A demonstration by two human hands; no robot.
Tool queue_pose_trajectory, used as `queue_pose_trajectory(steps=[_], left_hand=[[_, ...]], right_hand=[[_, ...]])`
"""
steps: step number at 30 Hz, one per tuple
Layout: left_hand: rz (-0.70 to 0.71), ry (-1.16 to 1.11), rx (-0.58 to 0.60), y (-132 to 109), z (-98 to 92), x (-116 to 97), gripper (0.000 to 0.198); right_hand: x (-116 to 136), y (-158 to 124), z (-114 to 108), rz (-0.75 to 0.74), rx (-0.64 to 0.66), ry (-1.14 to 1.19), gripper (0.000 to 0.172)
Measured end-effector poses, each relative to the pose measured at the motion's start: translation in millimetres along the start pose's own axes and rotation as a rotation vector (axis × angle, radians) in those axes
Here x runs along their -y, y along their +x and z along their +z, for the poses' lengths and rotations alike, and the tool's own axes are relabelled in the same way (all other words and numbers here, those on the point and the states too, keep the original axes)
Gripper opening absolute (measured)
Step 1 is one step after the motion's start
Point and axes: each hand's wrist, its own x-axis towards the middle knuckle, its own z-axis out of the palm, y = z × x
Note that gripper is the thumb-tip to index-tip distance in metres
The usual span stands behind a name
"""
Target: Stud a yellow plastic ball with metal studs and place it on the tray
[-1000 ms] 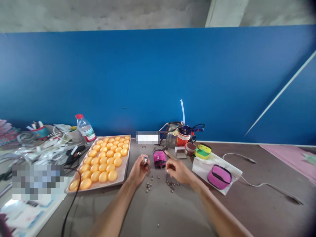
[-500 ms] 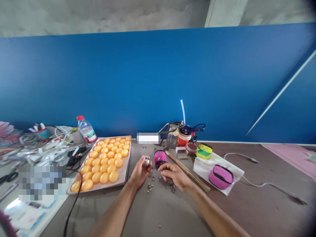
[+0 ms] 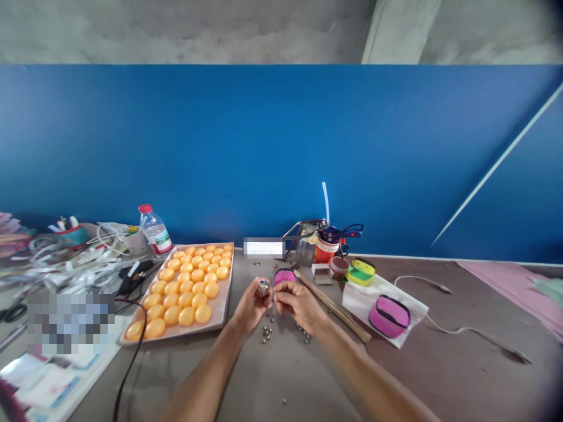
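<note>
Above the table (image 3: 334,381), left hand (image 3: 248,306) grip closed around a shiny piece (image 3: 263,288), one lump or several, unclear. Right hand (image 3: 299,303) just beside; could not tell whether its grip was closed or held anything. Slack fingers risked dropping the piece; a brushing wrist, scattering loose beads (image 3: 267,338). Purple case (image 3: 284,275) partly hidden behind.

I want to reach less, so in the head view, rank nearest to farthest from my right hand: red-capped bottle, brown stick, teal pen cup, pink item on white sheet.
1. Brown stick, just right of your right hand.
2. Pink item, farther right.
3. Red-capped bottle, left.
4. Teal pen cup, far left.
</note>
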Motion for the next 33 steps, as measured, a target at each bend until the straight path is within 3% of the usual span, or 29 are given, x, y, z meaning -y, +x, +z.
queue_pose_trajectory(steps=[6,13,20,33], left_hand=[[-0.001,0.003,0.054,3,0.3,2,0.031],[-0.025,0.038,0.081,2,0.1,1,0.035],[-0.023,0.007,0.055,-1,0.4,3,0.031],[0.024,0.120,0.030,-6,7.2,3,0.032]], right_hand=[[-18,16,11,-0.065,-0.158,0.015,0.018],[-29,20,7,-0.081,-0.163,-0.017,0.021],[-25,13,12,-0.130,-0.237,-0.232,0.011],[-23,10,12,-0.096,-0.183,-0.277,0.005]])
